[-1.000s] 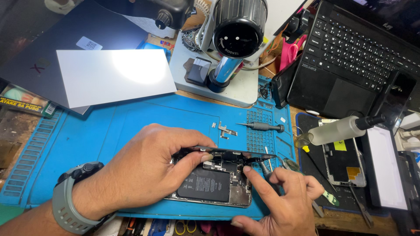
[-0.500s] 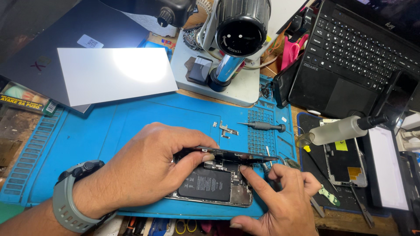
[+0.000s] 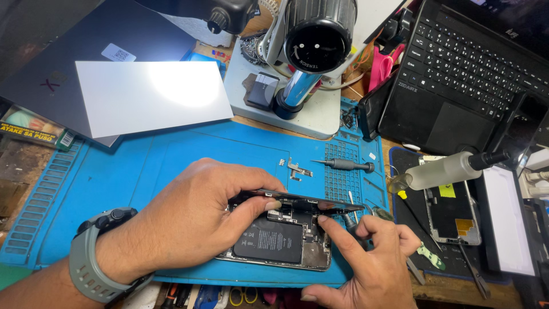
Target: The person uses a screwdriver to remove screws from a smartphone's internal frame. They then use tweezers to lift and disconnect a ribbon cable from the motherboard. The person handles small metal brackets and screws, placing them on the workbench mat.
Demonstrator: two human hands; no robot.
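- Lifting the screen [image 3: 297, 201] off the phone [image 3: 274, 243] on the mat [image 3: 143, 166], left hand [image 3: 189, 220] pinches its edge; a harder tilt could tear hidden cables.
- Right hand [image 3: 366, 257] grips a tool, forefinger extended; slipping might gouge the battery [image 3: 269, 240].

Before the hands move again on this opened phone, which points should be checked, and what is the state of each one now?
1. Left hand grips the lifted screen panel at its edge: ok.
2. Panel is raised clear of the phone body, battery exposed: ok.
3. Right hand index finger reaches under the panel to the board: ok; what it touches, cannot tell.
4. Cables between panel and body are free: cannot tell, hidden by the fingers.
5. Loose small metal parts lie on the blue mat, apart from the phone: ok.
6. Screwdriver lies on the mat beyond the phone, not in hand: ok.
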